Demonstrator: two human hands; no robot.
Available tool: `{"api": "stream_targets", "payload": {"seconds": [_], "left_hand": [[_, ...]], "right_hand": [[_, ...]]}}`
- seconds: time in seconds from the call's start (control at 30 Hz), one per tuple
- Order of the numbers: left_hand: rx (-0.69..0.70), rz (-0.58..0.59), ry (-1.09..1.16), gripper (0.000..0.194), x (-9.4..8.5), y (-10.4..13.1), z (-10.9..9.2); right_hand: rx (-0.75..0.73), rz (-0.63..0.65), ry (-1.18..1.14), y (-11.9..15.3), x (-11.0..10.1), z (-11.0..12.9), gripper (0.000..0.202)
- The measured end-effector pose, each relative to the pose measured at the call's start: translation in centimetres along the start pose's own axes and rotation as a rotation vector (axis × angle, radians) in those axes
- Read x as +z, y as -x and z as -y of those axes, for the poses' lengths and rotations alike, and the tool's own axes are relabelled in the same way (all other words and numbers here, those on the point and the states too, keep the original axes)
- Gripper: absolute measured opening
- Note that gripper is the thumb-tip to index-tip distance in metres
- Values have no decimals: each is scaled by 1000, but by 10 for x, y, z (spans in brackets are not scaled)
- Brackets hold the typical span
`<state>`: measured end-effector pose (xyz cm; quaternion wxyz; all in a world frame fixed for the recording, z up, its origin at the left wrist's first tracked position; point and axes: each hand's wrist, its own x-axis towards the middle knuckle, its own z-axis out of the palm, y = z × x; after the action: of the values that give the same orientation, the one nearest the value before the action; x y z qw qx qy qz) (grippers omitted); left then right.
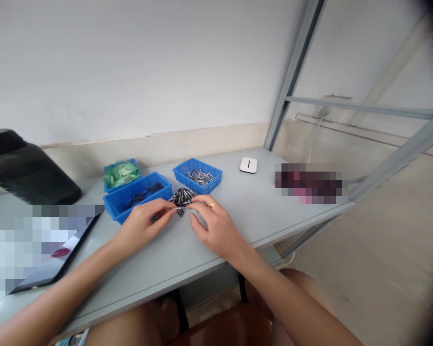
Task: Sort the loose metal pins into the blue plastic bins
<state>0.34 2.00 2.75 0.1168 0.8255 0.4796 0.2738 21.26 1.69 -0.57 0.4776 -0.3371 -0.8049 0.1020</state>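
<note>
Over the desk, my left hand (146,221) is closed in a pinch on a thin silvery metal rod (181,207). The rod points right, toward my right hand (216,228), whose thumb stands apart from its curled fingers. The right fingertips are at the rod's far end; whether they touch it is hard to tell. A gold ring (212,204) is on this hand. Just behind both hands lies a loose pile of black and silver slender pieces (183,195), partly covered by the fingers. Their exact kind is too small to make out.
One blue bin (111,204) contains dark slender pieces, another blue bin (216,182) silvery ones. Green plastic packaging (120,174) fills a third. Around them are a dark bottle (36,168), a tablet-like device (63,259), a white square device (248,165) and a metal frame post (292,72).
</note>
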Motion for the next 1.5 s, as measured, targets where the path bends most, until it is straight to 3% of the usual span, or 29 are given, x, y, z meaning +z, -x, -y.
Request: {"api": "stream_targets", "payload": {"seconds": [0.17,0.53,0.93,1.37,1.5], "left_hand": [[0,31,-8,23,1,0,0],[-13,58,-17,27,0,0,-1],[-17,33,-30,27,-1,0,-4],[135,77,-155,28,-3,2,8],[143,60,-150,28,0,2,8]], "right_hand": [[-15,20,16,0,0,1,31],[37,111,30,1,0,1,34],[150,119,63,0,5,-6,18],[113,104,-28,-1,-1,1,18],[12,159,-61,-1,-3,3,19]]}}
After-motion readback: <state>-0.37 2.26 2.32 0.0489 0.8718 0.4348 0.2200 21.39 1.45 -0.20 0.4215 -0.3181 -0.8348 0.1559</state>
